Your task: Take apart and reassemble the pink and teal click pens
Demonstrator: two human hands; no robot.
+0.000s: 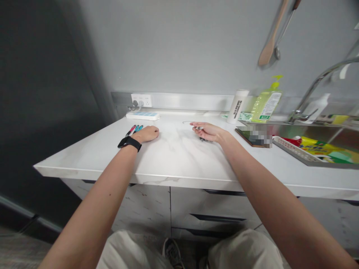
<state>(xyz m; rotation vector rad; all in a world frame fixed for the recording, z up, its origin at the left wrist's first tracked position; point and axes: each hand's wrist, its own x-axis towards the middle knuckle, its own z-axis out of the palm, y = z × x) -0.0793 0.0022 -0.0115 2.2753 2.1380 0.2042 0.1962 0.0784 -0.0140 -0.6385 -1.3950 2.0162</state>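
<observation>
White tube [235, 108]: black lettering [238, 108], one line apparently "FROM HEAD TO TOE". Pump bottle [257, 108]: label [270, 106] too small to read.

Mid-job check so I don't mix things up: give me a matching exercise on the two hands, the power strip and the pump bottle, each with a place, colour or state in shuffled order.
Column one
1. Right hand
2. Left hand
3. Power strip
4. Pump bottle

Column two
A. Yellow-green, beside the white tube
B. Curled, next to the coloured pens
C. Holding a slim object
D. White, on the counter below the wall socket

Right pairs: 1-C, 2-B, 3-D, 4-A
</observation>
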